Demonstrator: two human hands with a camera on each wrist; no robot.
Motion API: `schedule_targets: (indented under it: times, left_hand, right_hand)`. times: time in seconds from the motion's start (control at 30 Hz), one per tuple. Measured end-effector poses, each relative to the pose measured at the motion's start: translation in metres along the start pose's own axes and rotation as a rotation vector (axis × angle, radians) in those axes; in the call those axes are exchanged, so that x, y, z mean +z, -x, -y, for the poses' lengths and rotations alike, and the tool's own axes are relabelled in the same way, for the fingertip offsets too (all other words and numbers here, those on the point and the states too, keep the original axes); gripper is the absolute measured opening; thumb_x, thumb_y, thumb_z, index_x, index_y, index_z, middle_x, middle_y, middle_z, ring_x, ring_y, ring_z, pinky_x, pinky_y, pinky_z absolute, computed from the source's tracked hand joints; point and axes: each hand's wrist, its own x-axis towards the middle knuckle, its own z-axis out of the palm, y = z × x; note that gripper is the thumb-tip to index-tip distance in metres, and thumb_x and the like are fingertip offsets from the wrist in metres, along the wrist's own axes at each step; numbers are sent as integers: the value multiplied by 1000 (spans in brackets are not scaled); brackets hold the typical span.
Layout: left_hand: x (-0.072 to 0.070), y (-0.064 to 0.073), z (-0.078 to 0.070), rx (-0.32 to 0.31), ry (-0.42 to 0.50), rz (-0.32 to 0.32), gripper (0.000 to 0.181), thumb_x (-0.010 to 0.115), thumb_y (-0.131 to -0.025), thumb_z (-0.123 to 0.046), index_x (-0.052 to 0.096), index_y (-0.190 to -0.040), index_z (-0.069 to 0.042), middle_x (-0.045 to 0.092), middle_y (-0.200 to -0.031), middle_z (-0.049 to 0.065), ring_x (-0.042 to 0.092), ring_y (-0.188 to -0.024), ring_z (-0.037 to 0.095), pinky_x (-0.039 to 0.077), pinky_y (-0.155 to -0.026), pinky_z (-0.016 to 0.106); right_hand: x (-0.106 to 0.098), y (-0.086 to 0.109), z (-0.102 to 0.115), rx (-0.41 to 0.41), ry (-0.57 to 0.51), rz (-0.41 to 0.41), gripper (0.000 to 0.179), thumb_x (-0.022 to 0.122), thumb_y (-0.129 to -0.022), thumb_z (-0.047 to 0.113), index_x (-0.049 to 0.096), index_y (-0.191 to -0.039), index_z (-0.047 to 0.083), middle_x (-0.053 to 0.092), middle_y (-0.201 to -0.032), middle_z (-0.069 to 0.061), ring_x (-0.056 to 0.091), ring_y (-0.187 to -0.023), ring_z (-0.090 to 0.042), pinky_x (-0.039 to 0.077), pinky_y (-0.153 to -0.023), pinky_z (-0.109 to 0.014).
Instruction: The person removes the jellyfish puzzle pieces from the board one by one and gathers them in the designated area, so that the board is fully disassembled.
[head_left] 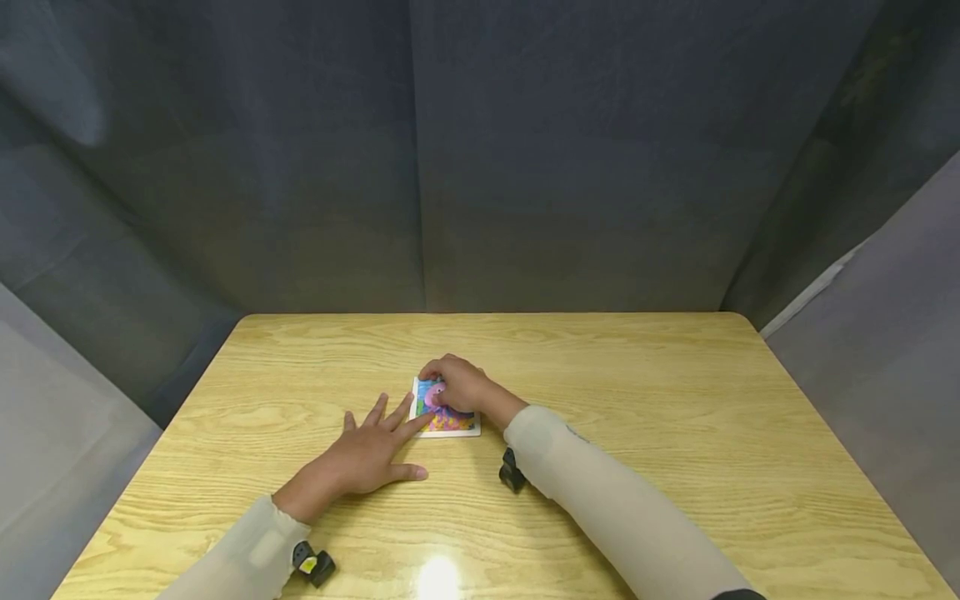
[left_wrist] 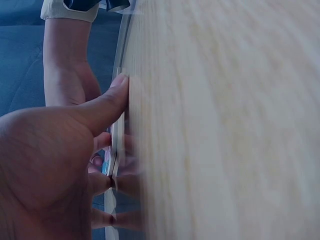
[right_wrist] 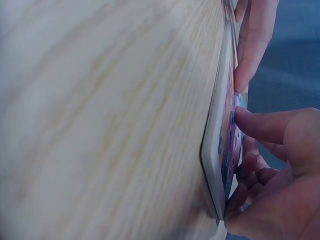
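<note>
A small picture board (head_left: pixel 450 431) with a white border lies flat on the table, showing a pink-purple creature on a bright blue, green and yellow ground. My left hand (head_left: pixel 369 458) is spread low over the wood at its left side, the index finger reaching onto the picture's lower left. Bent over the upper part of the board is my right hand (head_left: pixel 462 385). In the right wrist view its thumb (right_wrist: pixel 260 122) touches the picture while the other fingers curl against the face and near edge. I cannot tell whether they pinch a piece.
The board lies near the middle of a light wood-grain table (head_left: pixel 637 400). Dark cloth (head_left: pixel 570 158) hangs behind it, with pale panels at both sides. Small black cameras sit at both sleeve cuffs.
</note>
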Motion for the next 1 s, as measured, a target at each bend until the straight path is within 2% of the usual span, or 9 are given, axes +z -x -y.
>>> schedule_targets:
  times: [0.17,0.3,0.53,0.77,1.0]
  left_hand:
    - [0,0,-1,4,0,-3,86,58,-94,-68,26,-165,-31,6,-173,12,3,-154,53,12,-102,89]
    - [0,0,-1,1,-1,-5,86,58,-94,-68,26,-165,-32,6,-173,11,3,-155,52,12,-103,89]
    - [1,-1,0,-10,2,-1,86,57,-93,-69,25,-165,-34,5,-173,9,2,-155,51,11,-103,89]
    - [1,-1,0,-6,1,-1,86,58,-93,-69,26,-165,-33,5,-173,9,2,-155,51,11,-103,89]
    - [1,-1,0,-2,-1,-2,86,58,-94,-68,27,-165,-31,6,-173,10,3,-155,52,12,-102,90]
  right_hand:
    - [0,-1,-2,-8,-19,-6,39,72,-96,8,63,-134,15,60,-129,-6,57,-121,-26,43,-108,-57]
    - [0,-1,-3,-9,-42,-16,38,72,-96,7,64,-132,15,61,-127,-7,58,-118,-26,46,-107,-52]
    - [0,-6,-7,22,-114,-46,30,66,-99,4,68,-128,13,67,-125,-7,60,-123,-27,46,-110,-48]
    - [3,-8,-7,57,-149,-111,23,71,-96,4,74,-117,13,70,-114,-4,63,-108,-21,49,-103,-45]
    - [5,-9,-7,90,-187,-136,19,74,-94,5,76,-110,15,69,-105,-1,61,-100,-18,51,-98,-43]
